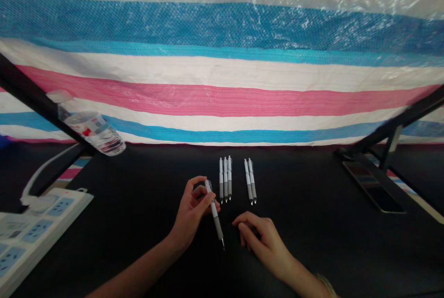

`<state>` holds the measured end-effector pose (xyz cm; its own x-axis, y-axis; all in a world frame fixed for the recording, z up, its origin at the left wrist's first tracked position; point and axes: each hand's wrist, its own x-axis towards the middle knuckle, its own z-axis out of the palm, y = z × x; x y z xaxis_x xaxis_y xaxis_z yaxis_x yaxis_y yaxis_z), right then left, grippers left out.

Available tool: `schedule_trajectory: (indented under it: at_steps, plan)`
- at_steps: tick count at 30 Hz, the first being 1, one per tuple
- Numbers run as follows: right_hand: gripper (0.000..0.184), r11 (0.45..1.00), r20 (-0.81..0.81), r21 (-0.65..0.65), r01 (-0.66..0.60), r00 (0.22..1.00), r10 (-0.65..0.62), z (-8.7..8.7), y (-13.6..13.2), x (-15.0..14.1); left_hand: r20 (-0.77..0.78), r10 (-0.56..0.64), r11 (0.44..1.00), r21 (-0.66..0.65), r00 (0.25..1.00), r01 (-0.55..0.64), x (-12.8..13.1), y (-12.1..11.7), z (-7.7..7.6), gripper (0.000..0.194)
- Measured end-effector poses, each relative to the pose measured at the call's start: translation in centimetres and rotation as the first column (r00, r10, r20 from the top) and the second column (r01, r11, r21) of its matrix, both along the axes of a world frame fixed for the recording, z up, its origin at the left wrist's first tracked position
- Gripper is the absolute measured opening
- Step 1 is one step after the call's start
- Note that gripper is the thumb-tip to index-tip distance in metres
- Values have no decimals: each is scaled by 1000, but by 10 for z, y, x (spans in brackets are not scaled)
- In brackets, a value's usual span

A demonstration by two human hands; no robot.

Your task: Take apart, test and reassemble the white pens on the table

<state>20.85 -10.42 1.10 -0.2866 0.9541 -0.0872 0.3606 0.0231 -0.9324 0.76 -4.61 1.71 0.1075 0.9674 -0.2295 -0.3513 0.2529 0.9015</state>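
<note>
My left hand (194,205) is closed on a white click pen (213,208) with a grey grip, thumb and fingers around its upper half. The pen tilts with its lower end toward me, and a thin, refill-like point sticks out there. My right hand (260,238) is a little to the right of that point, fingers curled in with the thumb against them. Whatever it may hold is hidden. Beyond the hands lie three similar pens (225,180) side by side, and to their right two more pens (250,181), all with points toward me.
A white power strip (41,224) with a plugged-in cable sits at the left. Behind it a clear plastic bottle (93,129) leans. On the right lies a dark phone (373,187) near a black metal bar (391,124). A striped plastic sheet (222,99) hangs behind the black table (305,191).
</note>
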Motion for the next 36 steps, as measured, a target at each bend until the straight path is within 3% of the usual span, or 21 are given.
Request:
schedule_trajectory:
  at_steps: [5,10,16,21,26,30,33,36]
  plan:
    - [44,1000,-28,-16,10,1000,-11,-3,1,1,-98,-8,1000,22,995,10,-2,8,11,55]
    - [45,998,-83,-60,25,996,-30,-3,1,0,-240,-20,992,120,970,50,-7,40,18,52]
    - [44,998,-105,-55,33,994,-39,-5,0,1,-452,-69,957,221,889,187,-9,86,4,44]
    - [43,997,-114,-63,37,992,-44,-6,0,1,-501,12,958,252,865,133,-2,100,-11,43]
    - [35,998,-93,-38,50,994,-53,-5,0,3,-523,63,961,260,850,89,0,89,-16,44]
    - [26,988,47,133,80,995,-87,-1,2,9,-545,-29,966,202,838,164,-5,65,-8,46]
    - [22,925,182,366,103,967,-180,1,6,18,-600,-168,946,124,782,298,-9,47,-1,46]
    - [30,834,342,552,5,911,-232,1,13,25,-618,-235,932,76,750,354,-12,32,6,46]
